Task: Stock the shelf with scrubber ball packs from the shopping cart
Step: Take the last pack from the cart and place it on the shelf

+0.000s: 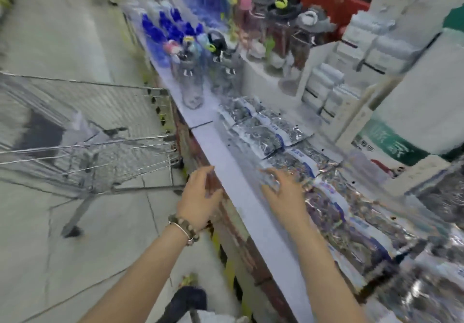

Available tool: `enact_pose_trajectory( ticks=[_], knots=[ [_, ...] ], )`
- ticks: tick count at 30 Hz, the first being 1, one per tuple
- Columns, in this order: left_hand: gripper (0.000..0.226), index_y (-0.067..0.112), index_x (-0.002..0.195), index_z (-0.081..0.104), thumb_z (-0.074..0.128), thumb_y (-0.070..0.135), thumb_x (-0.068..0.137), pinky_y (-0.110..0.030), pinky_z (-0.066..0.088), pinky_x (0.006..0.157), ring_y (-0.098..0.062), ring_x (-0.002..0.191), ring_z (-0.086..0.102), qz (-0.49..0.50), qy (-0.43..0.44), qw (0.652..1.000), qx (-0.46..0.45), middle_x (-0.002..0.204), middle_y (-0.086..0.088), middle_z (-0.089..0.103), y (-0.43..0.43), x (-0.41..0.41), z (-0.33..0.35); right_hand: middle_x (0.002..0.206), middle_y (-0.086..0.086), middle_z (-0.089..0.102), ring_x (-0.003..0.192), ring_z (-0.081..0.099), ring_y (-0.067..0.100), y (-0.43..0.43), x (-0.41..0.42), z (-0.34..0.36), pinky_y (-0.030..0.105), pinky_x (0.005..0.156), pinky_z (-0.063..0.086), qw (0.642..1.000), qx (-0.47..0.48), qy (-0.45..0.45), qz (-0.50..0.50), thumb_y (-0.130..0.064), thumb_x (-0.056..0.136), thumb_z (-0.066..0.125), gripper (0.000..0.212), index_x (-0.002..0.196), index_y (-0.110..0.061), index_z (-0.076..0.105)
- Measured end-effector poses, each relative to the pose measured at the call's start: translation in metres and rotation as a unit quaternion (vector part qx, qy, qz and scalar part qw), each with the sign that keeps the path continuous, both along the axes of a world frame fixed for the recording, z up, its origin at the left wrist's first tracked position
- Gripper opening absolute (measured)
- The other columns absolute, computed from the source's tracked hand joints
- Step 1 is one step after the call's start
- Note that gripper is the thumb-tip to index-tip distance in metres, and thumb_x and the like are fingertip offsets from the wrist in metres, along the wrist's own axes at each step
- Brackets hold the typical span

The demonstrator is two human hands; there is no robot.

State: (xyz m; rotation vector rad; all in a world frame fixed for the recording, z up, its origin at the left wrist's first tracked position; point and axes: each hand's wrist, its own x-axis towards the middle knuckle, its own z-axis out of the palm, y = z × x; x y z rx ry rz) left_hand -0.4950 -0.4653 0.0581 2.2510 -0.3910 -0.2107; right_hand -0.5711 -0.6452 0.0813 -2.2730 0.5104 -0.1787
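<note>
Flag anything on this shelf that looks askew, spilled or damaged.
Nothing looks spilled or damaged. The scrubber ball packs lie flat on the shelf in a loose, overlapping row, several turned at different angles. The blur hides finer detail.

I can read no text in this view. The blue-and-white label strips [305, 163] on the scrubber ball packs [261, 132] carry print too blurred to resolve. White characters on the green panel [384, 144] at right are likewise illegible.
</note>
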Motion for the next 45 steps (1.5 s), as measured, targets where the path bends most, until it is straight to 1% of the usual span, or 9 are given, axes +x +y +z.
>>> enact_pose_trajectory(
  ticks=[4,9,13,16,29,34,39,42,45],
  knots=[
    [0.052,0.024,0.134,0.039,0.060,0.025,0.086,-0.028,0.038,0.097,-0.016,0.122,0.043,0.090,0.014,0.996,-0.008,0.134,-0.001,0.043,0.075,0.039,0.001,0.133,-0.001,0.052,0.120,0.046,0.015,0.070,0.072,-0.008,0.018,0.091,0.030,0.996,0.007,0.002,0.091,-0.024,0.094,0.056,0.036,0.129,-0.017,0.052],
    [0.049,0.022,0.130,0.044,0.060,0.017,0.085,-0.028,0.036,0.098,-0.018,0.119,0.044,0.168,0.000,0.986,-0.002,0.129,-0.003,0.043,0.179,0.100,0.000,0.128,0.003,0.055,0.116,0.051,0.020,0.176,0.169,-0.028,0.029,0.094,0.040,0.986,-0.001,0.008,0.164,-0.024,0.092,0.057,0.037,0.128,-0.016,0.054],
    [0.048,0.024,0.130,0.044,0.060,0.017,0.084,-0.021,0.032,0.098,-0.013,0.123,0.042,0.191,0.006,0.982,0.001,0.136,0.003,0.041,0.253,0.139,-0.012,0.129,0.002,0.054,0.118,0.050,0.019,0.256,0.232,-0.050,0.021,0.085,0.033,0.969,-0.017,0.047,0.242,-0.022,0.092,0.056,0.039,0.130,-0.017,0.052],
    [0.049,0.026,0.132,0.041,0.057,0.020,0.087,-0.021,0.035,0.094,-0.010,0.119,0.045,0.213,0.024,0.977,0.011,0.135,0.006,0.042,0.296,0.172,-0.018,0.136,0.001,0.050,0.121,0.048,0.016,0.299,0.275,-0.065,0.026,0.096,0.036,0.959,-0.028,0.067,0.274,-0.023,0.094,0.054,0.041,0.135,-0.017,0.048],
    [0.040,0.024,0.129,0.047,0.054,0.022,0.089,-0.020,0.040,0.087,-0.004,0.102,0.049,0.239,0.082,0.967,0.032,0.128,0.006,0.049,0.376,0.353,-0.063,0.138,0.004,0.049,0.124,0.047,0.020,0.390,0.457,-0.147,0.033,0.103,0.038,0.937,-0.088,0.129,0.313,-0.024,0.094,0.052,0.045,0.138,-0.016,0.043],
    [0.038,0.022,0.126,0.051,0.055,0.020,0.088,-0.026,0.041,0.095,-0.013,0.112,0.052,0.234,0.113,0.964,0.057,0.126,0.002,0.052,0.391,0.427,-0.078,0.140,0.003,0.045,0.130,0.039,0.022,0.411,0.500,-0.165,0.036,0.103,0.033,0.900,-0.171,0.164,0.366,-0.038,0.097,0.046,0.049,0.142,-0.022,0.036],
    [0.037,0.020,0.124,0.053,0.055,0.017,0.087,-0.025,0.042,0.089,-0.015,0.100,0.057,0.206,0.152,0.963,0.087,0.124,0.000,0.055,0.400,0.488,-0.106,0.115,0.004,0.063,0.102,0.060,0.024,0.419,0.524,-0.186,0.035,0.081,0.046,0.871,-0.171,0.205,0.411,-0.051,0.097,0.034,0.042,0.117,-0.021,0.057],
    [0.035,0.020,0.122,0.055,0.054,0.017,0.087,-0.027,0.046,0.085,-0.013,0.100,0.057,0.205,0.199,0.954,0.092,0.123,0.001,0.058,0.409,0.526,-0.133,0.093,0.004,0.066,0.086,0.064,0.025,0.419,0.536,-0.196,0.032,0.066,0.046,0.850,-0.219,0.190,0.440,-0.059,0.093,0.015,0.063,0.093,-0.019,0.063],
    [0.034,0.022,0.123,0.053,0.053,0.019,0.088,-0.018,0.045,0.062,-0.004,0.076,0.053,0.199,0.225,0.945,0.129,0.121,0.004,0.058,0.418,0.561,-0.166,0.070,-0.002,0.063,0.062,0.063,0.020,0.418,0.536,-0.214,0.030,0.051,0.041,0.864,-0.217,0.132,0.435,-0.060,0.086,0.012,0.066,0.069,-0.021,0.063]
  ],
)
